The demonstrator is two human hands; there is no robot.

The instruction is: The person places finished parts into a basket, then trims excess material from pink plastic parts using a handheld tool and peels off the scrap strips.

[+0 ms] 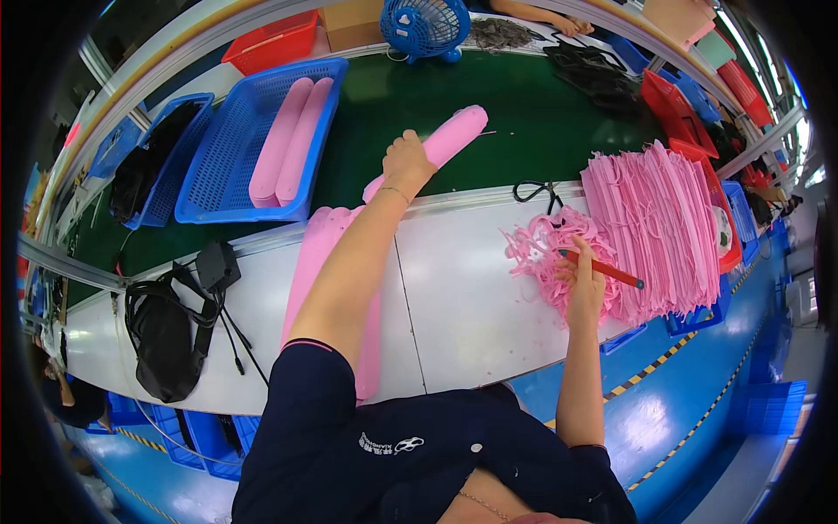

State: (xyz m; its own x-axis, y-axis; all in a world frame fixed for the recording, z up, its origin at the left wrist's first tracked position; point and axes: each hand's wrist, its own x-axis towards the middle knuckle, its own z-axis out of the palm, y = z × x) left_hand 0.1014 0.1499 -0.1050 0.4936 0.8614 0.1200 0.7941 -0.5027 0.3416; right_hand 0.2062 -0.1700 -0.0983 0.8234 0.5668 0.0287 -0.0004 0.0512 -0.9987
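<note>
My left hand point(408, 164) is closed over a long pink roll point(458, 138), which lies slanted on the green surface. In my right hand point(583, 284) is a slim red-handled tool point(615, 272); its exact kind is not clear. That hand is just over a heap of curly pink strips point(546, 258) on the white table. Beside it, to the right, stands a thick stack of pink fabric pieces point(650, 231). More long pink pieces point(319, 253) lie under my left forearm, partly hidden by it.
A blue basket point(205, 162) at the left holds two pink rolls point(292, 144). A black bag point(166, 341) and a black box with cables point(218, 265) lie on the white table point(471, 306). A blue fan point(425, 28) stands at the back, near another person's hands point(572, 26).
</note>
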